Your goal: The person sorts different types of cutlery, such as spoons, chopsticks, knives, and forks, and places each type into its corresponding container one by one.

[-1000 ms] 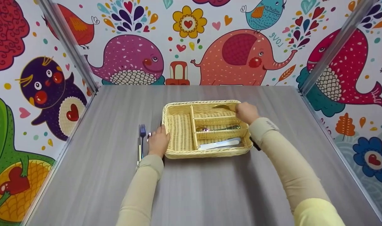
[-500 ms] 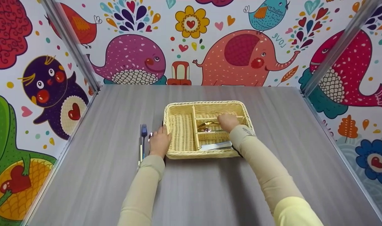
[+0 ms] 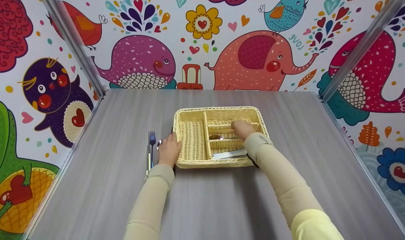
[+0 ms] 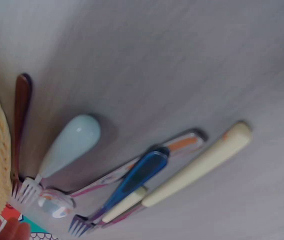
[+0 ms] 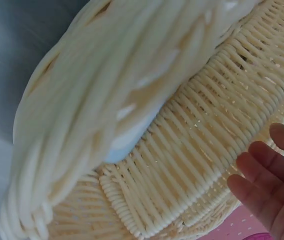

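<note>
A pale wicker cutlery basket (image 3: 192,164) with several compartments stands on the table. My left hand (image 3: 168,151) rests against its left side, fingers fairly straight. My right hand (image 3: 243,129) is over the middle compartment on the right; in the right wrist view its fingers (image 5: 262,192) are spread loosely near a woven divider (image 5: 197,135), with nothing seen between them. A shiny spoon (image 3: 217,137) lies in that middle compartment, partly hidden by the hand. White-handled cutlery (image 3: 229,154) lies in the front compartment.
Left of the basket lie a blue fork (image 4: 142,172), a cream-handled piece (image 4: 202,162), a light-handled fork (image 4: 72,142), a brown fork (image 4: 22,105) and a spoon (image 4: 56,202). Cartoon-printed walls (image 3: 202,50) enclose the table's (image 3: 202,200) back and sides.
My right hand has moved from the back compartment, carrying a gold spoon, to the middle one. Half a second ago the spoon was raised there; now it is down inside. My left hand stays put.
</note>
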Available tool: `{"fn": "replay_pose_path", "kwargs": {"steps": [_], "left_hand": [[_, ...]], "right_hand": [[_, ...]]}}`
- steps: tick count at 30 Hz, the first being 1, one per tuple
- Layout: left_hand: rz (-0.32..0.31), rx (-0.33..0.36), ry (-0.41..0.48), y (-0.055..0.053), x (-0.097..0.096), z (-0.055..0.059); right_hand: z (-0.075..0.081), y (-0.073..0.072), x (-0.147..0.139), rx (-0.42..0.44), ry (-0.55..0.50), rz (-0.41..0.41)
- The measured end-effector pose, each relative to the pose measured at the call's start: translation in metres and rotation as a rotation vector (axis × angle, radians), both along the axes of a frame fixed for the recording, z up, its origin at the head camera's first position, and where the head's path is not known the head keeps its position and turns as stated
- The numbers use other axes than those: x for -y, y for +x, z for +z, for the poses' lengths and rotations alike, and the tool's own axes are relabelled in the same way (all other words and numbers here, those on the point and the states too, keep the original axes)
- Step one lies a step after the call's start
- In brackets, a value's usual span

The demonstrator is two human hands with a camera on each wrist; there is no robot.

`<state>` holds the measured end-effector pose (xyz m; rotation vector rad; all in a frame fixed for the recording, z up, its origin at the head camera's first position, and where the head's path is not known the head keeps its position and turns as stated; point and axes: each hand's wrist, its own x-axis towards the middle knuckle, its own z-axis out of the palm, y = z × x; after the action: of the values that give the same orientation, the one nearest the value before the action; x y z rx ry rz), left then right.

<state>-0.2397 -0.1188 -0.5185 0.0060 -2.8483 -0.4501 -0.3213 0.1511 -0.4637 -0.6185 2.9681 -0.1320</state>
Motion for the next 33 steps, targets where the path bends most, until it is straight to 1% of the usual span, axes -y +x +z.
{"fn": "replay_pose_path", "kwargs": {"steps": [3,6,10,13,15,19,22,24,25,27,28,29,31,32,33], "left_hand": [[-0.007,-0.007,-0.002,0.000,-0.001,0.001],[-0.010,-0.007,0.004,0.000,-0.001,0.002],[-0.012,0.023,0.014,-0.001,-0.001,0.002],[-0.015,0.031,0.019,-0.002,-0.001,0.002],[-0.014,0.032,0.020,-0.002,-0.001,0.002],[-0.013,0.040,0.023,-0.003,-0.001,0.002],[-0.019,0.048,0.024,-0.003,-0.002,0.002],[-0.024,0.053,0.026,-0.004,-0.002,0.003],[-0.027,0.057,0.026,-0.004,-0.003,0.003],[-0.031,0.064,0.026,-0.003,-0.002,0.004],[-0.033,0.068,0.026,-0.003,-0.002,0.004],[-0.034,0.078,0.023,-0.002,-0.001,0.005],[-0.040,0.098,0.020,-0.002,0.001,0.006],[-0.046,0.118,0.018,-0.001,0.003,0.007],[-0.053,0.144,0.021,-0.001,0.005,0.007]], "right_hand": [[0.005,-0.001,-0.007,0.007,-0.036,-0.028],[0.011,-0.003,-0.018,-0.005,-0.059,-0.062],[0.015,-0.006,-0.042,-0.038,-0.090,-0.140],[0.015,-0.004,-0.062,-0.030,-0.118,-0.209],[0.011,-0.002,-0.075,-0.018,-0.136,-0.233],[0.000,0.003,-0.095,0.055,-0.170,-0.250],[-0.006,0.004,-0.103,0.115,-0.205,-0.266],[-0.010,0.003,-0.108,0.150,-0.247,-0.291],[-0.013,0.001,-0.110,0.166,-0.274,-0.305],[-0.021,-0.005,-0.117,0.179,-0.315,-0.309],[-0.026,-0.009,-0.120,0.185,-0.337,-0.305],[-0.035,-0.014,-0.126,0.167,-0.382,-0.279],[-0.046,-0.020,-0.132,0.221,-0.431,-0.283],[-0.050,-0.022,-0.133,0.246,-0.446,-0.285],[-0.051,-0.023,-0.133,0.276,-0.460,-0.307]]}}
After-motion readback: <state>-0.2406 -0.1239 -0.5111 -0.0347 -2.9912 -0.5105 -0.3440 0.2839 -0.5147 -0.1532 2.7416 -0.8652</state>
